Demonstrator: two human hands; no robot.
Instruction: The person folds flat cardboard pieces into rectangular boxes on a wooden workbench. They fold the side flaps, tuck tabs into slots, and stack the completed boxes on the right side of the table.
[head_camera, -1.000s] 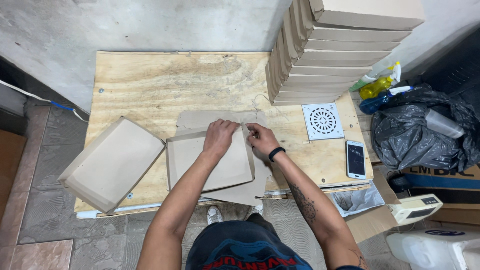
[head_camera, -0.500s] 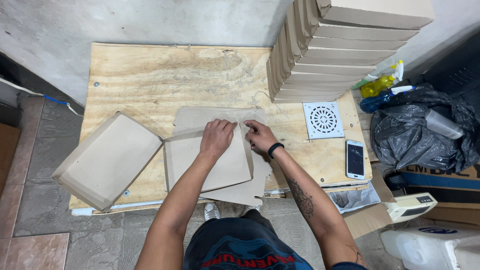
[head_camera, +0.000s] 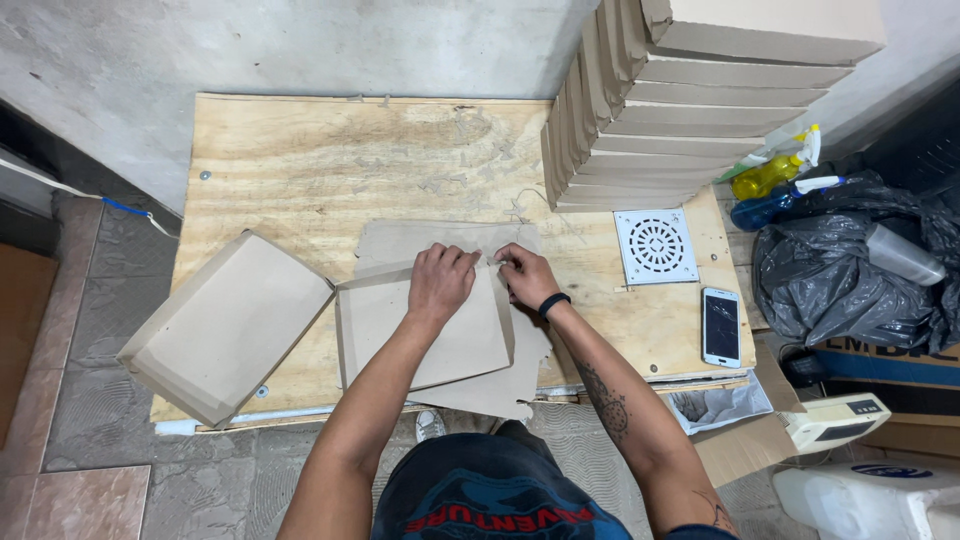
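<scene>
On plywood table (head_camera: 300, 170), both hands, left hand (head_camera: 441, 283) and right hand (head_camera: 526, 277), seemingly pinching cardboard tray (head_camera: 400, 330)

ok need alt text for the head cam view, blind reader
Seen from above, a person's left hand and right hand fold a corner of a half-formed cardboard box on a plywood table. A finished box lies left, a stack of boxes behind.
</scene>
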